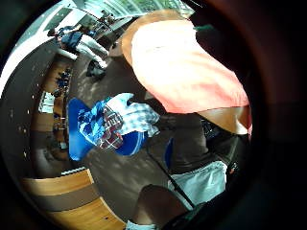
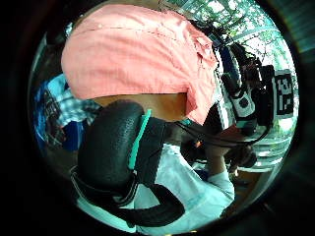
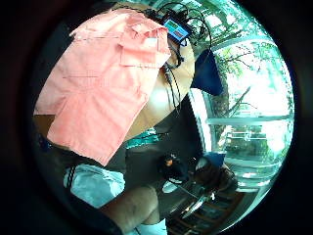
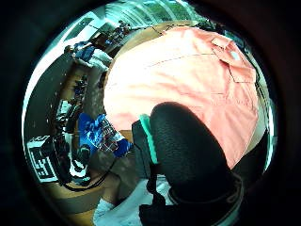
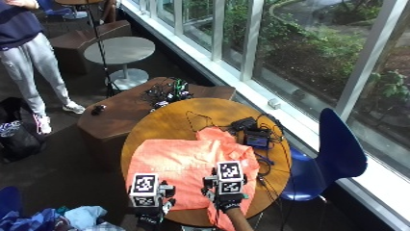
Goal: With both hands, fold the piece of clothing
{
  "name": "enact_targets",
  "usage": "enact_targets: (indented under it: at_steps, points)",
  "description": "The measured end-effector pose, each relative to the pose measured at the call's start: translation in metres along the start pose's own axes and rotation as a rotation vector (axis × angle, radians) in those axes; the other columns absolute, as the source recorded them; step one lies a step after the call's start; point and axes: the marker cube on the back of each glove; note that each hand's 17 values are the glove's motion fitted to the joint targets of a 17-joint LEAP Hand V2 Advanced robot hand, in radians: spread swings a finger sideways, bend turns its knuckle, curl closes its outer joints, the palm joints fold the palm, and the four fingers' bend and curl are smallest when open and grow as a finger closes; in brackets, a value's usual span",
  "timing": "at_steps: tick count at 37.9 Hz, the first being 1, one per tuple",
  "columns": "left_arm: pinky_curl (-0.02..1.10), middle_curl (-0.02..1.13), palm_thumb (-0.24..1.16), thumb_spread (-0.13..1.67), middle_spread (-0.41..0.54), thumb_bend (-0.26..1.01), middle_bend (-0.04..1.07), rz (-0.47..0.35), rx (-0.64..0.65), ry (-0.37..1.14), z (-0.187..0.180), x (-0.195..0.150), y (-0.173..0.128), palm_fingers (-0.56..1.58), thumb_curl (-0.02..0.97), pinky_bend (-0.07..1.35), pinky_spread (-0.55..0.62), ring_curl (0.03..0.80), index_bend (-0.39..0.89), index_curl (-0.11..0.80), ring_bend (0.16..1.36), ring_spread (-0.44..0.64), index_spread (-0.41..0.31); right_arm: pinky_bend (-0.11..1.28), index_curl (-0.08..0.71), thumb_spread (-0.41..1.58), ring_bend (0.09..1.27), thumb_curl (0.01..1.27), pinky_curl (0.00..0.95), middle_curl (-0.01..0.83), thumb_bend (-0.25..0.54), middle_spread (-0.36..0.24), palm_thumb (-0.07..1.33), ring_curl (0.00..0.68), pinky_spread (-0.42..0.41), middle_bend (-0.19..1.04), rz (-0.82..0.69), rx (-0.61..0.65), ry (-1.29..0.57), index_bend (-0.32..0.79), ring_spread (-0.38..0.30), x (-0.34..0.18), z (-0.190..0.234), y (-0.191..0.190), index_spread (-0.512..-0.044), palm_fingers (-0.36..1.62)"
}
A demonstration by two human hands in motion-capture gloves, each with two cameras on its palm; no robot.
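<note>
Salmon-orange short-sleeved cotton shirt (image 5: 192, 166) lies spread on the round wooden table (image 5: 163, 120), its hem draped over the near edge. My left hand (image 5: 148, 202) and right hand (image 5: 225, 190) hover over that hem; I cannot tell their fingers' state. Risks: the shirt sliding off the edge, or a fold snagging the black cables (image 5: 259, 139) just beyond the shirt.

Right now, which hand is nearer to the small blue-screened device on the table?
Right. The right hand is over the orange shirt's near edge, on the side of the device; the left hand is by the shirt's opposite near corner, farther off.
</note>
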Motion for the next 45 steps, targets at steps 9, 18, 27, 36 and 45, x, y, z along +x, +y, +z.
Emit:
enact_targets:
  at_steps: [9, 18, 27, 36, 45]
  points:
    - [0.17, 0.20, 0.09, 0.85, -0.018, 0.03, 0.25, 0.000, 0.007, 0.005, -0.001, -0.002, -0.002, 0.47, 0.087, 0.41, 0.17, 0.210, 0.13, 0.101, 0.52, 0.10, -0.094, 0.44, 0.127, 0.90, 0.28, 0.11, 0.188, 0.122, 0.114, -0.024, 0.23, 0.115, 0.193, 0.19, -0.013, 0.007, 0.012, 0.16, 0.064, -0.002, -0.003, 0.001, -0.328, 0.23]
    - [0.21, 0.26, 0.10, 1.04, -0.017, -0.01, 0.25, 0.006, 0.014, 0.018, 0.001, -0.001, -0.005, 0.44, 0.142, 0.43, 0.21, 0.245, 0.13, 0.152, 0.54, 0.12, -0.109, 0.45, 0.177, 1.11, 0.29, 0.16, 0.234, 0.181, 0.082, -0.026, 0.24, 0.149, 0.224, 0.19, -0.028, -0.005, -0.003, 0.16, 0.080, 0.003, -0.006, 0.009, -0.376, 0.20]
    - [0.23, 0.30, 0.09, 1.11, -0.017, -0.02, 0.24, -0.003, 0.028, 0.011, 0.006, -0.002, -0.008, 0.42, 0.181, 0.44, 0.22, 0.265, 0.13, 0.189, 0.55, 0.13, -0.113, 0.48, 0.206, 1.16, 0.30, 0.21, 0.271, 0.220, 0.044, -0.023, 0.27, 0.177, 0.215, 0.19, -0.024, -0.023, -0.016, 0.14, 0.100, 0.019, 0.004, 0.013, -0.381, 0.18]
    - [0.27, 0.33, 0.11, 1.12, -0.006, -0.02, 0.22, -0.005, -0.061, 0.011, 0.061, -0.012, -0.025, 0.38, 0.217, 0.47, 0.23, 0.283, 0.11, 0.208, 0.57, 0.14, -0.104, 0.52, 0.210, 1.13, 0.32, 0.24, 0.304, 0.249, -0.010, -0.023, 0.28, 0.204, 0.202, 0.19, 0.014, -0.146, -0.043, 0.12, 0.113, 0.045, 0.060, 0.008, -0.373, 0.16]
    - [0.29, 0.35, 0.12, 1.09, 0.018, -0.02, 0.20, 0.048, -0.227, 0.039, 0.119, -0.026, -0.030, 0.30, 0.244, 0.51, 0.24, 0.295, 0.11, 0.210, 0.58, 0.16, -0.090, 0.56, 0.204, 1.08, 0.36, 0.26, 0.327, 0.277, -0.024, -0.010, 0.28, 0.231, 0.183, 0.19, -0.045, -0.336, -0.066, 0.11, 0.124, 0.052, 0.112, 0.010, -0.353, 0.14]
